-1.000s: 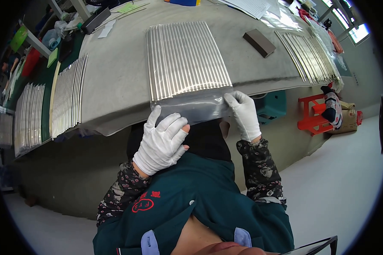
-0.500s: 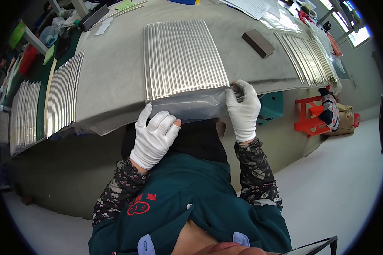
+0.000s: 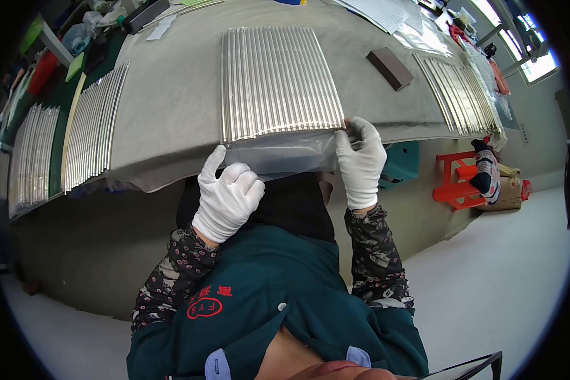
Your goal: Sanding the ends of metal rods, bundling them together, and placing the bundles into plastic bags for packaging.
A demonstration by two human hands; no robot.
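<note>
1. The left grip (image 3: 228,199), in a white glove, has its index finger stretched out to the left end of a clear plastic flap (image 3: 285,155), the other fingers curled; whether it pinches the film cannot be told.

2. The right grip (image 3: 362,161), gloved likewise, is bent at the flap's opposite end, thumb and fingers meeting the corner by the last rod; whether film is caught between them cannot be told.

3. Between and beyond both grips, a row of slim silvery rods (image 3: 275,82) lies side by side on the grey-covered bench (image 3: 164,107), apparently inside the clear film, near ends toward the grips. The flap spans the space between the grips, past the bench edge.

4. The step in hand looks like handling the loose end of that wrapping at its two corners.

5. The next move, as I judge it, calls for a sure hold on both corners and even tension, so that the film stays flat and the rods stay in line.

6. Beyond the right grip sits a dark rectangular block (image 3: 390,68); farther right lie more rods (image 3: 459,92). Well left of the left grip is another rod row (image 3: 95,130).
</note>
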